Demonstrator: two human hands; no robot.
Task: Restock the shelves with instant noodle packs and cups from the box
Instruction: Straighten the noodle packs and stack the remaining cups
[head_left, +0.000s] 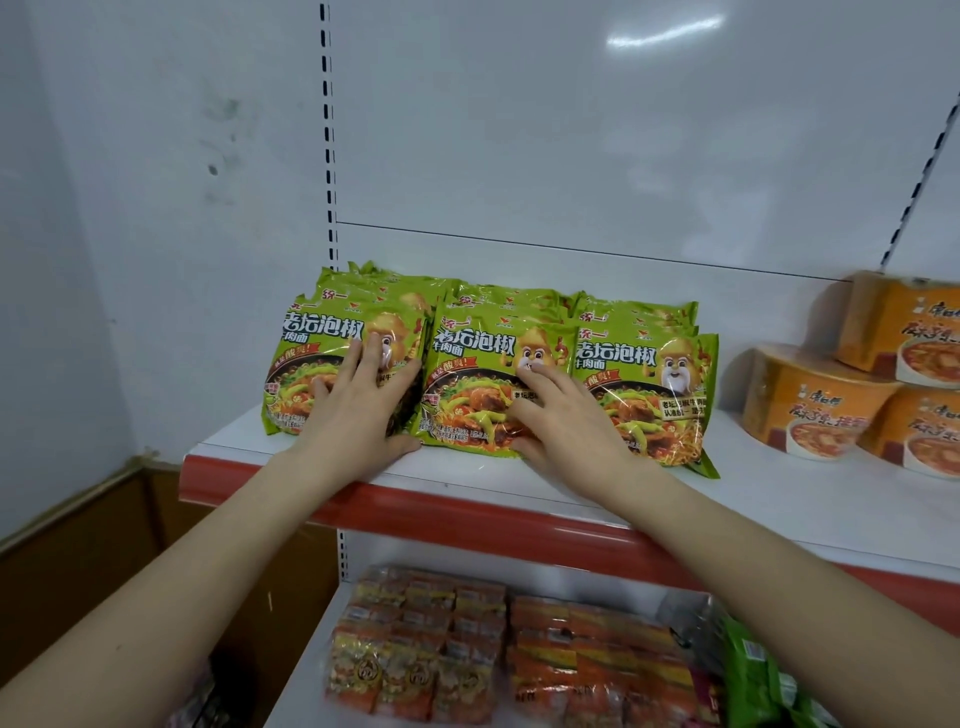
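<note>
The left hand (358, 400) lay flat with fingers spread on the leftmost green noodle packs (332, 364), which stood in three rows on the white shelf (467, 478). The right hand (561, 421) was spread open too, pressing the middle row, and orange noodle cups (810, 405) sat stacked well off to the right.

Three rows of green noodle packs (483, 374) lean on the white shelf (779, 499). The left hand (358, 405) lies flat on the left front pack, the right hand (566, 421) on the middle one (fingers spread). Orange noodle cups (810, 400) are stacked at the right.
</note>
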